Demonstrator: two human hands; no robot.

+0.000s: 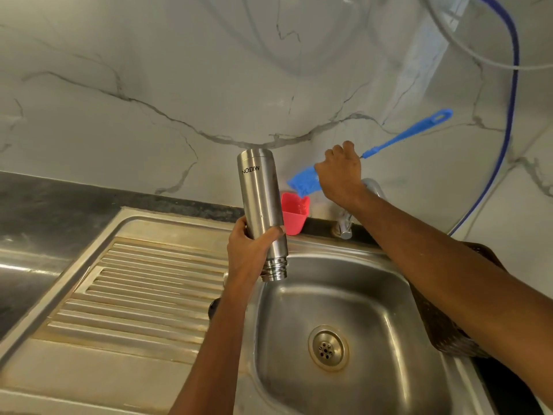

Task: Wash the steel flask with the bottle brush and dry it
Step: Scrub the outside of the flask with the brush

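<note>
My left hand (250,250) grips the steel flask (261,205) near its threaded neck. The flask is upside down, with its open mouth pointing down at the left edge of the sink basin (374,283) and its printed logo inverted. My right hand (339,172) holds the blue bottle brush (398,137) by its stem. The blue bristle head (302,181) points left and down, above a pink cup; the handle rises to the upper right. Brush and flask are apart.
A pink plastic cup (294,217) stands at the back ledge behind the flask. The chrome tap (347,223) sits under my right wrist. A ribbed steel drainboard (143,289) lies left of the basin. A dark basket (443,324) is on the right. A blue hose (508,115) hangs on the marble wall.
</note>
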